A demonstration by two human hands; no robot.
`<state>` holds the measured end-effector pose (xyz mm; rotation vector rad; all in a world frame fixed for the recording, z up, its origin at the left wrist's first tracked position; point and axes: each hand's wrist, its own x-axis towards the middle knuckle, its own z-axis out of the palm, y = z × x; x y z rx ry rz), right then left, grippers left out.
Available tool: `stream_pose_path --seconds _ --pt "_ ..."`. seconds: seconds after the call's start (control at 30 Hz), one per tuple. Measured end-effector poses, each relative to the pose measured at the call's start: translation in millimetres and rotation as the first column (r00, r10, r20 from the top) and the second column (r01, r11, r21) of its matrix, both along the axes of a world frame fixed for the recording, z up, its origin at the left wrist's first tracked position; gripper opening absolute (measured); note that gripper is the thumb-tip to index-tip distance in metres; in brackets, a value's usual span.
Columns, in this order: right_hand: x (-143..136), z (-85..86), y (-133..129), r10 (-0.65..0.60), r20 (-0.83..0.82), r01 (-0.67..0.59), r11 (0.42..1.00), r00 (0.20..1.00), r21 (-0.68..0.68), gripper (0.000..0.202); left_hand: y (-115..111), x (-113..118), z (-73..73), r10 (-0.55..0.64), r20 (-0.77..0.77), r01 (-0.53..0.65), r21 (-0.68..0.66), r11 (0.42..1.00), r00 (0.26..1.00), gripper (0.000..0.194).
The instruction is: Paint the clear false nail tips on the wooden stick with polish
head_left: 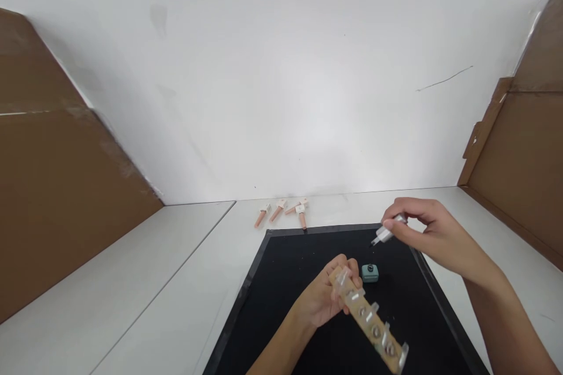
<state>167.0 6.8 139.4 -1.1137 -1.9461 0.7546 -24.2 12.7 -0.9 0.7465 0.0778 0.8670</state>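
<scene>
My left hand (332,293) is closed around the upper end of a light wooden strip (368,323). Clear plastic tabs stick out along the strip's edges, and several round metallic pieces sit in a row between them. The strip slants down to the right, held above the black mat. To its upper right, my right hand (424,228) pinches a small whitish tool (387,231) with a thin dark tip aimed down and left; its exact kind is unclear. Tool and strip are apart. A small teal box (370,273) with a dark round spot rests on the mat just beyond my left fingers.
Several pink-handled pieces with white heads (277,211) lie on the white table behind the black mat (285,275). A white wall (299,82) rises at the back. Brown cardboard panels stand at the left (65,176) and right (523,146).
</scene>
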Motion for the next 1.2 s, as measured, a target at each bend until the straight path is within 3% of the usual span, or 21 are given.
stream_pose_path --seconds 0.1,0.2,0.3,0.53,0.7,0.87,1.0,1.2 --pt "-1.6 -6.6 9.6 -0.147 -0.237 0.146 0.989 0.96 -0.023 0.021 1.5 0.4 -0.1 0.166 0.017 -0.163 -0.108 0.981 0.986 0.032" --pt "-13.2 -18.1 22.7 -0.317 -0.585 0.25 0.948 0.747 -0.195 0.021 4.7 1.0 -2.5 0.305 0.002 -0.296 -0.241 0.924 0.952 0.03" --pt "-26.1 -32.6 36.2 -0.427 -0.791 0.073 0.894 0.437 -0.442 0.018 8.3 1.1 -7.6 0.362 -0.002 -0.342 -0.33 0.88 0.932 0.027" --pt "-42.9 -65.2 54.1 -0.581 -0.767 -0.066 0.784 0.273 -0.618 0.022 13.6 1.2 -16.6 0.479 -0.038 -0.45 -0.412 0.792 0.877 0.017" --pt "-48.5 -68.8 53.9 -0.625 -0.741 -0.115 0.74 0.246 -0.662 0.025 12.2 3.4 -11.0 0.519 -0.068 -0.496 -0.418 0.761 0.852 0.019" --pt "-48.5 -69.7 54.2 -0.616 -0.734 -0.121 0.737 0.285 -0.665 0.023 10.2 5.1 -4.4 0.535 -0.086 -0.52 -0.404 0.753 0.841 0.023" --pt "-52.9 -74.3 51.7 -0.588 -0.721 -0.083 0.751 0.367 -0.655 0.025 10.4 4.8 -1.4 0.558 -0.107 -0.549 -0.404 0.732 0.823 0.022" --pt "-53.8 -72.8 50.0 -0.49 -0.675 0.082 0.837 0.551 -0.541 0.027 10.5 3.6 -3.8 0.522 -0.112 -0.523 -0.371 0.767 0.846 0.027"
